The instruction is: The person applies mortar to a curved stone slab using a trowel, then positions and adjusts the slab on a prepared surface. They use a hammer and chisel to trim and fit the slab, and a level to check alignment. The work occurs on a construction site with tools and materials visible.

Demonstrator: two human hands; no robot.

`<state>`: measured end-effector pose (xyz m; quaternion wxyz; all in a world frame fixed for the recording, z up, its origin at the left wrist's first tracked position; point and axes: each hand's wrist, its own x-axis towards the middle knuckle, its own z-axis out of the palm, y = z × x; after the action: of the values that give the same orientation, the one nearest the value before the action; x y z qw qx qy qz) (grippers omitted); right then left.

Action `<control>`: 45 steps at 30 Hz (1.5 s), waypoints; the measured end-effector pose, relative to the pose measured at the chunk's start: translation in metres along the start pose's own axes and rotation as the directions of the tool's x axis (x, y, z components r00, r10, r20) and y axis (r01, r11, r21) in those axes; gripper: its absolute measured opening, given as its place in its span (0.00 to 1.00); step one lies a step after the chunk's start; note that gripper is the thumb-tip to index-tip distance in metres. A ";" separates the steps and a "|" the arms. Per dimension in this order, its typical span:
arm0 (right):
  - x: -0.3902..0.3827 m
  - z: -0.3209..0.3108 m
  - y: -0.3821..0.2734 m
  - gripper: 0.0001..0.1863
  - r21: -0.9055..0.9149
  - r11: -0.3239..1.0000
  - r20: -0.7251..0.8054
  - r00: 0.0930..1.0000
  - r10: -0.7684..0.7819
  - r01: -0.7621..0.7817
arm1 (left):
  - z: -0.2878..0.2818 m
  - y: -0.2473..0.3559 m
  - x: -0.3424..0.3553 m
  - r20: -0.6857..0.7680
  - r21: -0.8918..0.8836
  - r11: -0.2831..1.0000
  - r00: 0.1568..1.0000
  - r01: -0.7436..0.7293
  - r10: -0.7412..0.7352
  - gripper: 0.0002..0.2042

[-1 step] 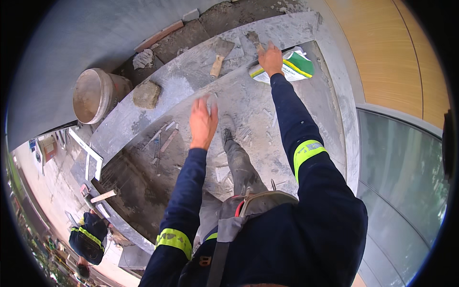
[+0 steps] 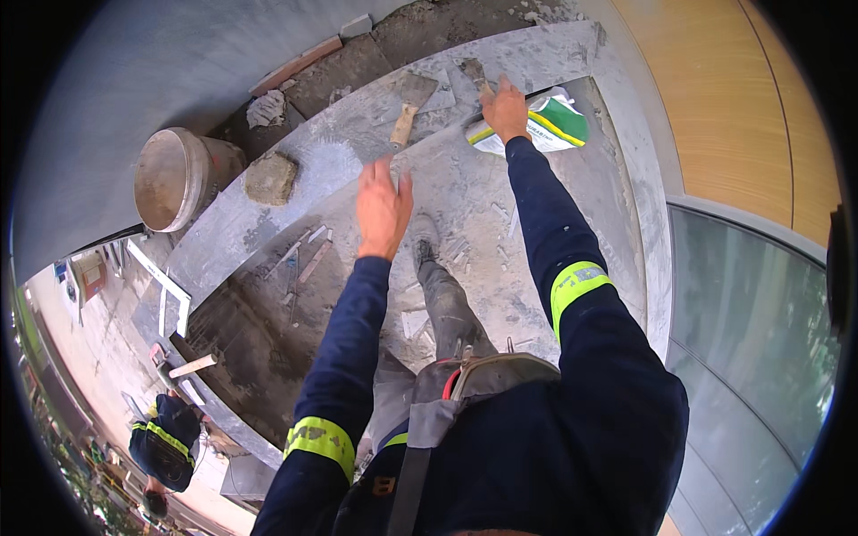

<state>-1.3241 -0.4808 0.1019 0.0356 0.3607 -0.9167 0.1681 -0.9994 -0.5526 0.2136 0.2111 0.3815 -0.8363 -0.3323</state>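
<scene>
My right hand (image 2: 504,114) is closed on the handle of a dirty putty knife (image 2: 474,73) at the far edge of the curved grey ledge (image 2: 331,116). My left hand (image 2: 382,207) reaches up with its fingers apart, a little short of a second, wider scraper with a wooden handle (image 2: 402,125) lying on that ledge. Beside my right hand lies a white, green and yellow bag (image 2: 559,121). A rough, dirty sponge-like block (image 2: 270,177) rests on the ledge to the left of my hands.
A dirty bucket (image 2: 165,179) stands by the wall. White angle pieces (image 2: 163,284) and a hammer (image 2: 192,366) lie left. A co-worker (image 2: 165,442) bends at lower left. My foot (image 2: 424,241) stands among scraps inside the recess. Wood and glass panels (image 2: 733,295) line the right.
My left hand has moved slightly upward, toward the wooden-handled scraper on the ledge. My right hand has barely moved.
</scene>
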 end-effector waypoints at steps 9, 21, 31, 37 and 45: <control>-0.012 -0.062 -0.053 0.34 0.276 0.961 0.214 0.976 -0.023 -0.038 | 0.123 -0.043 0.104 0.107 -0.089 0.922 0.924 0.377 -0.367 0.25; -0.001 -0.068 -0.159 0.23 -0.038 0.998 0.507 0.860 0.061 -0.049 | 0.178 -0.032 0.074 0.044 -0.502 0.812 0.946 0.298 -0.320 0.17; 0.016 -0.061 -0.161 0.24 -0.079 0.990 0.455 0.879 0.142 -0.119 | 0.176 -0.018 0.082 0.244 -0.562 0.634 0.839 0.532 -0.487 0.18; -0.012 -0.077 -0.172 0.24 -0.090 0.958 0.507 0.815 0.281 -0.274 | 0.174 -0.019 0.079 0.255 -0.549 0.620 0.819 0.561 -0.514 0.17; -0.011 -0.075 -0.166 0.25 -0.072 0.955 0.445 0.848 0.289 -0.288 | 0.185 -0.034 0.085 0.235 -0.575 0.620 0.833 0.534 -0.500 0.16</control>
<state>-1.2084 -0.5622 0.2169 -0.2030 0.2479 -0.9437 0.0824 -1.1468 -0.5624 0.0701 0.1977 0.5057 -0.5393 -0.6437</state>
